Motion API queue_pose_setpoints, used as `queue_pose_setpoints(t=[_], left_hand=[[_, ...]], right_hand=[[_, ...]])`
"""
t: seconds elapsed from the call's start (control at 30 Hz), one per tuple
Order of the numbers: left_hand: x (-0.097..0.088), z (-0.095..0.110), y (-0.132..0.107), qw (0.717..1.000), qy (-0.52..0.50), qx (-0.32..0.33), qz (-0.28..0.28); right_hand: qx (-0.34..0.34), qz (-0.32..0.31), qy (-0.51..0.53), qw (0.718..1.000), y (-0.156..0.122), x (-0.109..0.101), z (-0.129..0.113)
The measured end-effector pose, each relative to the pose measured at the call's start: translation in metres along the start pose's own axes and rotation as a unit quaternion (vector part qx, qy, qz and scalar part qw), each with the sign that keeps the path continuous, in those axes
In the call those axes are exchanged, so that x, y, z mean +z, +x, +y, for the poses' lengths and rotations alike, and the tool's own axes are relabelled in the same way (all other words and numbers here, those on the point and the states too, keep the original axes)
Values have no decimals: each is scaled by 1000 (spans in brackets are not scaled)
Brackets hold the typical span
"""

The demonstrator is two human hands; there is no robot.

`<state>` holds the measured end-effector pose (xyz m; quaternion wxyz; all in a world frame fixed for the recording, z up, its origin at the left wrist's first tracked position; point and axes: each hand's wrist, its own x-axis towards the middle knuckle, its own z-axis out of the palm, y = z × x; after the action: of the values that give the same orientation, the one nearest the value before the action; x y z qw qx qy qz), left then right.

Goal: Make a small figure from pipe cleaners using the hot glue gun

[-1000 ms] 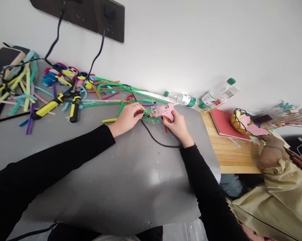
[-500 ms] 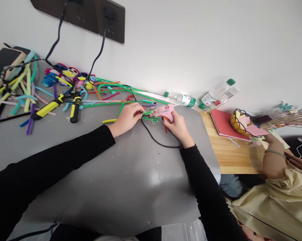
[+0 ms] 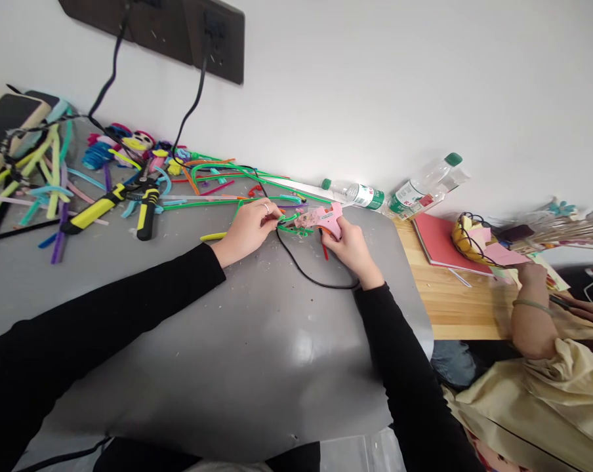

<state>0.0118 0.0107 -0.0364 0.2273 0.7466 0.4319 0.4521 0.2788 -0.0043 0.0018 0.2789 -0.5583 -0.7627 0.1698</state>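
Observation:
A pink hot glue gun (image 3: 326, 218) is gripped by my right hand (image 3: 351, 248), its nozzle pointing left. My left hand (image 3: 250, 231), with a ring on one finger, pinches a green pipe cleaner (image 3: 289, 217) close to the nozzle. Whether nozzle and pipe cleaner touch, I cannot tell. Other short green pieces lie beneath the glue gun. A black cord (image 3: 301, 271) curves over the grey mat below both hands. By my left wrist lies a yellow pipe cleaner (image 3: 213, 236), and a red piece (image 3: 325, 250) is beside my right fingers.
Yellow-and-black pliers (image 3: 147, 213) lie at left among coloured pipe cleaners (image 3: 55, 170) and small fuzzy figures (image 3: 100, 154). Two plastic bottles (image 3: 358, 194) rest along the wall. On the wooden table at right are a red book (image 3: 434, 242), a basket (image 3: 466, 239) and another person's arm (image 3: 532, 308).
Both my hands stay almost in place, still on the pipe cleaner and the glue gun. The other person's arm at right has shifted slightly left.

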Motion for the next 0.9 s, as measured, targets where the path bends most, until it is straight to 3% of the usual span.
queue_pose_setpoints(t=[0.9], left_hand=[[-1, -1, 0, 1000, -3, 6, 0]], right_hand=[[2, -8, -32, 999, 0, -4, 1]])
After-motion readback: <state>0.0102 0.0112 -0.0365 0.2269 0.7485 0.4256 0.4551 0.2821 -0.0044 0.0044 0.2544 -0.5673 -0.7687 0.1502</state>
